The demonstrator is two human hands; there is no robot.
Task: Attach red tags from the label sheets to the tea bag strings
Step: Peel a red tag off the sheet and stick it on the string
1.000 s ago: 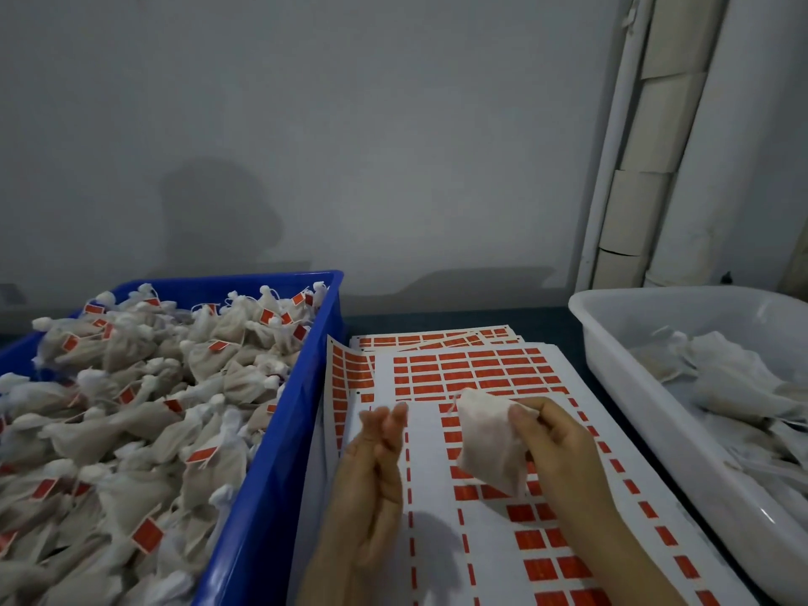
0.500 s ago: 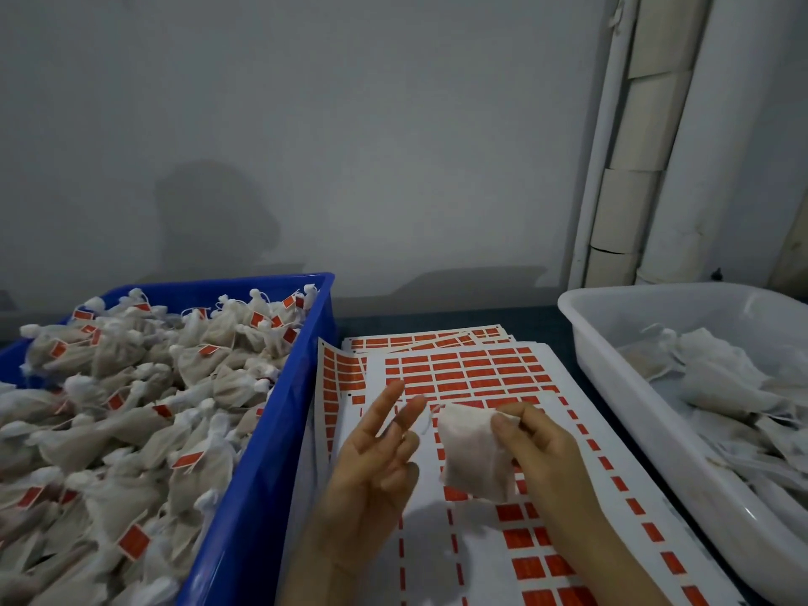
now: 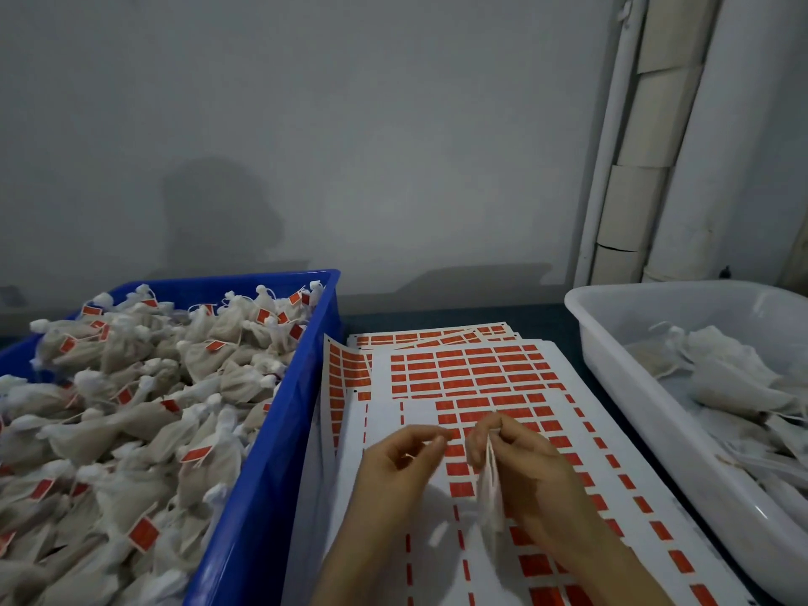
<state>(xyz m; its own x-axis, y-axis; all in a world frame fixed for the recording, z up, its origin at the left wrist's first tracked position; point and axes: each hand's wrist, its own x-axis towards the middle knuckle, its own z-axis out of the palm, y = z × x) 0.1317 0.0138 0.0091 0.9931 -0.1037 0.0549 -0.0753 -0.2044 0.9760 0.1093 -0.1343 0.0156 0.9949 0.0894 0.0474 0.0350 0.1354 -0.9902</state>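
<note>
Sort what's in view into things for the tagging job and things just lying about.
For the job: tea bag in the right hand; left hand; label sheets; blue crate of tagged bags; white tub of untagged bags.
Lying about: wall pipes.

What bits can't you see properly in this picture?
Head view:
- Tea bag string: too thin and blurred to trace.
- What the left hand pinches: hidden by its curled fingers.
- Blue bin and white tub: cut off by frame edges.
- Print on red tags: too small.
</note>
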